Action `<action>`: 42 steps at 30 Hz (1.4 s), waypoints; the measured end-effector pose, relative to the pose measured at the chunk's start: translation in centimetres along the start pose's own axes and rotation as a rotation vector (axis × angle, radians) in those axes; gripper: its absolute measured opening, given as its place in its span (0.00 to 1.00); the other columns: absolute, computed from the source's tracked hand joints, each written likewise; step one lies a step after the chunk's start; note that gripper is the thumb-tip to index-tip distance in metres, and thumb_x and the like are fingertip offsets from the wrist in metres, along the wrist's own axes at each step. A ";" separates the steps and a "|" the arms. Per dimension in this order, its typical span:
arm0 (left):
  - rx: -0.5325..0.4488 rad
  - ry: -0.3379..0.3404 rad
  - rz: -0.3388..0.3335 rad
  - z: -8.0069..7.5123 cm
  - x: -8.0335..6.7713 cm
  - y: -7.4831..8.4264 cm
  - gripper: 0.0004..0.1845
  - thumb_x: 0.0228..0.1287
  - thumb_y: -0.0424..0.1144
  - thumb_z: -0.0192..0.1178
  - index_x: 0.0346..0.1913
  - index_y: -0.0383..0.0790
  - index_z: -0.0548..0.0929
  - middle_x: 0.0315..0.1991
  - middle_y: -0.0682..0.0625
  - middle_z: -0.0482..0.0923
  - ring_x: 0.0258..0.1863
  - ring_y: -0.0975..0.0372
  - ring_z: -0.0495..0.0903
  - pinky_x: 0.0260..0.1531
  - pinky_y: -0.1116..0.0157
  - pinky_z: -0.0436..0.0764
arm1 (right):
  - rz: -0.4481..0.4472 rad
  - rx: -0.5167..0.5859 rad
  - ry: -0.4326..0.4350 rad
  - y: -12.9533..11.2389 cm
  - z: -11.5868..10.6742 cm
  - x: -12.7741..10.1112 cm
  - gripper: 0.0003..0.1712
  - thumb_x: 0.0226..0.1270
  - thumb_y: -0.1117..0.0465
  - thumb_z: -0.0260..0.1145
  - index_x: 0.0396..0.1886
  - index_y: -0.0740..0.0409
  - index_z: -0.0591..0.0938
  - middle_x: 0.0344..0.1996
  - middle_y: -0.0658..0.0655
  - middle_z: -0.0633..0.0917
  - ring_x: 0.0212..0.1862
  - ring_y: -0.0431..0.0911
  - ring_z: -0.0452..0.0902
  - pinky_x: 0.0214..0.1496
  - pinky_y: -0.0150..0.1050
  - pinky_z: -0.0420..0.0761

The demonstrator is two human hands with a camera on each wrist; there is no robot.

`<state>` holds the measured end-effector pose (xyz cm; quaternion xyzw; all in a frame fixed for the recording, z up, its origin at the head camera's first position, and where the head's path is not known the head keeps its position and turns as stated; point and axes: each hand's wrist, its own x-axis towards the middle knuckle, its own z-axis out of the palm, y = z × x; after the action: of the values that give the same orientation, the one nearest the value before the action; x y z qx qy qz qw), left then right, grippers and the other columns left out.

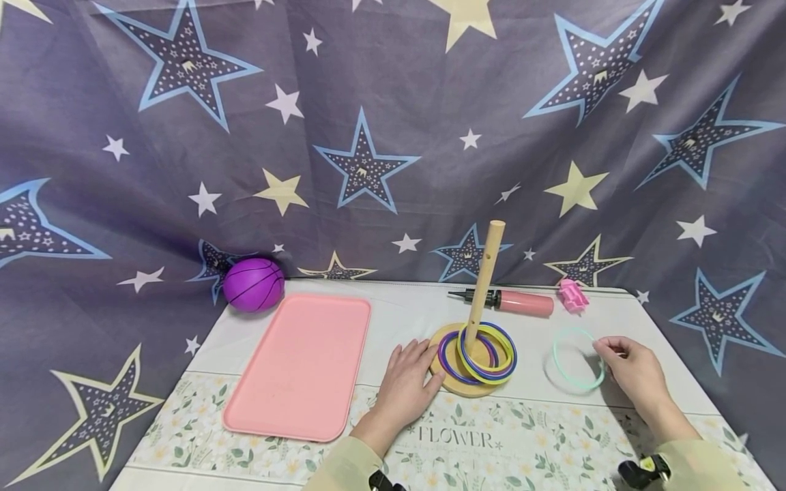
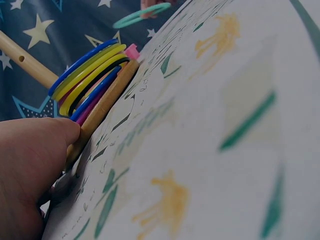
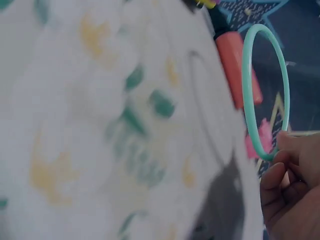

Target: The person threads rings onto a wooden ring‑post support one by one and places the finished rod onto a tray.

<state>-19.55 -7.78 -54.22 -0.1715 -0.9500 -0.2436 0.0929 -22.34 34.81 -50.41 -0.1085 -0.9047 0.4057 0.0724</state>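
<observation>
A wooden peg stands on a round wooden base with several coloured rings stacked around it. My left hand lies flat on the table, fingertips touching the base's left edge. My right hand pinches a mint-green ring by its right side and holds it just above the table, to the right of the base. The right wrist view shows the green ring pinched between thumb and fingers.
A pink tray lies left of my left hand. A purple ball sits at the table's back left. A pink pump and a small pink toy lie behind the peg. A star-patterned cloth hangs behind.
</observation>
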 end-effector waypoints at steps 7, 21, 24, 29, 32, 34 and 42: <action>0.010 -0.006 -0.005 0.0 0.0 -0.1 0.31 0.83 0.51 0.61 0.81 0.42 0.76 0.81 0.41 0.71 0.83 0.44 0.64 0.84 0.39 0.54 | -0.056 0.058 0.021 -3.4 -0.3 -0.4 0.25 0.88 0.45 0.63 0.57 0.66 0.84 0.27 0.55 0.82 0.27 0.45 0.75 0.24 0.37 0.77; 0.002 0.008 0.012 0.1 0.0 -0.1 0.31 0.84 0.51 0.61 0.80 0.41 0.76 0.81 0.40 0.71 0.82 0.43 0.65 0.84 0.38 0.55 | -0.224 0.194 0.042 -9.0 -0.5 -1.7 0.20 0.86 0.50 0.67 0.51 0.66 0.84 0.20 0.52 0.78 0.22 0.43 0.73 0.22 0.35 0.74; 0.002 0.006 0.010 0.1 0.0 -0.1 0.31 0.84 0.51 0.61 0.81 0.41 0.76 0.81 0.40 0.71 0.83 0.43 0.65 0.84 0.38 0.55 | -0.254 0.216 0.043 -9.8 -0.4 -2.0 0.19 0.86 0.51 0.68 0.49 0.67 0.84 0.20 0.52 0.78 0.22 0.43 0.72 0.21 0.34 0.74; 0.003 0.004 0.007 0.1 0.0 -0.1 0.31 0.84 0.50 0.61 0.81 0.41 0.76 0.81 0.40 0.71 0.83 0.43 0.65 0.84 0.39 0.54 | -0.280 0.239 0.039 -11.0 -0.3 -2.2 0.17 0.85 0.54 0.68 0.50 0.68 0.84 0.20 0.51 0.77 0.22 0.41 0.72 0.21 0.33 0.74; 0.006 0.005 0.007 0.1 0.0 -0.1 0.31 0.84 0.51 0.61 0.81 0.41 0.76 0.81 0.40 0.71 0.83 0.43 0.65 0.84 0.39 0.54 | -0.291 0.247 0.033 -11.6 -0.3 -2.5 0.16 0.85 0.55 0.68 0.51 0.68 0.85 0.21 0.51 0.78 0.22 0.41 0.73 0.21 0.33 0.74; 0.008 0.005 0.008 0.1 0.0 -0.1 0.31 0.84 0.51 0.61 0.81 0.41 0.76 0.81 0.41 0.71 0.83 0.43 0.65 0.84 0.39 0.54 | -0.301 0.243 0.032 -11.9 -0.3 -2.6 0.16 0.86 0.55 0.68 0.51 0.68 0.85 0.21 0.52 0.78 0.22 0.41 0.73 0.21 0.33 0.75; 0.007 0.002 0.004 0.1 0.1 -0.2 0.31 0.84 0.50 0.61 0.81 0.41 0.76 0.81 0.41 0.71 0.83 0.44 0.64 0.85 0.39 0.54 | -0.343 0.245 0.050 -13.3 -0.5 -2.9 0.15 0.84 0.56 0.70 0.50 0.66 0.85 0.20 0.50 0.78 0.22 0.41 0.73 0.21 0.32 0.74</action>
<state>-19.68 -7.85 -54.39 -0.1726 -0.9505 -0.2404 0.0950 -21.27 25.81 -40.18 0.0468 -0.8517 0.4915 0.1757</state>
